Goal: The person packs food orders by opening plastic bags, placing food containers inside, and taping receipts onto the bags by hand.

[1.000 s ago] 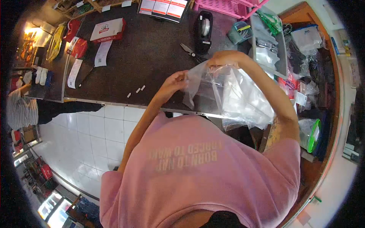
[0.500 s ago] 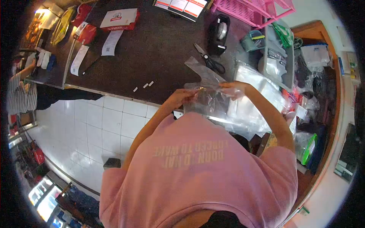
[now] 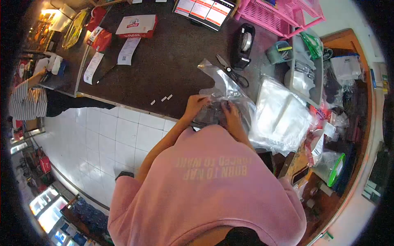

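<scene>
Ctr of frame, clear bag (image 3: 226,83) lies mostly above the fingers, long axis upper L to lower R; R hand (image 3: 232,116) nearer its bulk. L hand (image 3: 194,107) has fingers pinched on bag; R fingers touch it, clamped or not can't tell.

The bench (image 3: 164,53) looks dark and matt, its near edge trimmed in pale metal; over that edge, the clear bag (image 3: 225,82) is glossy, creased plastic; the far edge's pink basket (image 3: 262,17) is perforated plastic; the shirt (image 3: 217,197) is soft, matt cloth.
</scene>
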